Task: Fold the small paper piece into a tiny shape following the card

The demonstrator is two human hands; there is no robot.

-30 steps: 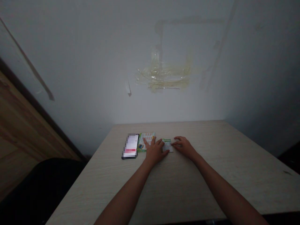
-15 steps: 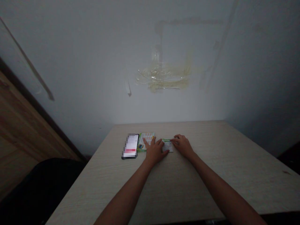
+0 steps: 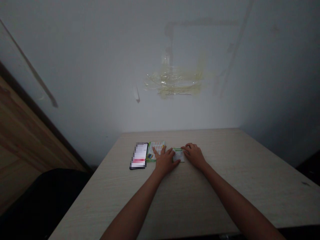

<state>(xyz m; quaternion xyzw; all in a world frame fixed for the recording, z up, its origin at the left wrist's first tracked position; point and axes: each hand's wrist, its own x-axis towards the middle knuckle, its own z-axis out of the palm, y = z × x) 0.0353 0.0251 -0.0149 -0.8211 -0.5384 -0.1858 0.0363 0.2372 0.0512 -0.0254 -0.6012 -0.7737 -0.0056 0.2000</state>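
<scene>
My left hand (image 3: pixel 164 161) lies flat on the pale wooden table (image 3: pixel 190 196), fingers spread, partly over a green and white printed sheet (image 3: pixel 156 148) and touching the left edge of a small white card with a green top band (image 3: pixel 178 155). My right hand (image 3: pixel 194 154) rests at the card's right edge, its fingers curled down onto it. Part of the card is hidden under both hands.
A black phone (image 3: pixel 139 155) with a lit screen lies left of the printed sheet. A dark chair or bag (image 3: pixel 42 200) sits at the lower left beside a wooden panel (image 3: pixel 20 140). The wall behind carries old tape marks (image 3: pixel 172 81).
My right hand has slid slightly left, closer onto the small card. The left hand, the sheet and the phone have stayed put.
</scene>
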